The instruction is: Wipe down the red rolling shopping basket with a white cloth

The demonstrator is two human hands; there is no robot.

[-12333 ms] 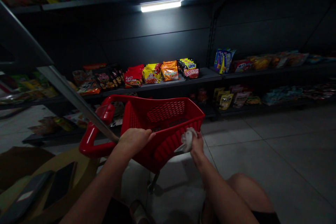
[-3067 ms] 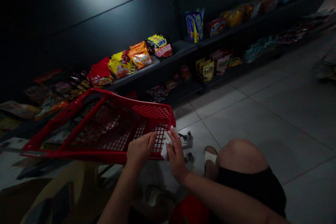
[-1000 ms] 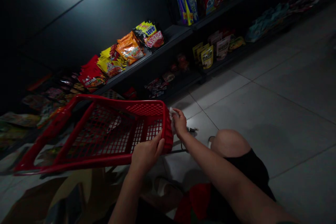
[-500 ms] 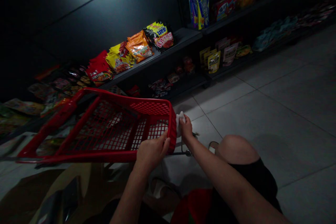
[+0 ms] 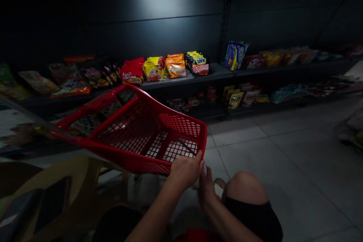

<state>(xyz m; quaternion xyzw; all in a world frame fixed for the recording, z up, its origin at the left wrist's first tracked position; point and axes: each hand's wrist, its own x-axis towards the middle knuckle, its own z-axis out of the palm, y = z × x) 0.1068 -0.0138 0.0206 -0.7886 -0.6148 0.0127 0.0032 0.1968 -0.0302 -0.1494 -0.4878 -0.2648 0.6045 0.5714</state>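
Observation:
A red plastic shopping cart (image 5: 159,166) with a lattice basket stands in front of me, its near end toward my knees. My left hand (image 5: 185,170) is closed over the rim at its near right corner. Just below that corner is my right hand (image 5: 207,189), fingers pointing up against the outer end of the cart. A small pale bit beside this hand looks like the white cloth; the hand and the cart hide most of it. A thin dark bar shows through the basket's bottom.
Behind the cart run dark shelves (image 5: 218,71) with snack packets, including red (image 5: 132,71), yellow (image 5: 154,69) and orange (image 5: 176,66) ones. At lower left is a tan stool (image 5: 76,181) with dark flat objects (image 5: 52,204) on it. My bare knee (image 5: 245,187) is at right, above tiled floor (image 5: 283,159).
The view has tilted level and up, bringing a lamp into sight. My right hand has moved lower on the cart's end, and the white cloth it held is now mostly hidden. My left hand stays on the rim.

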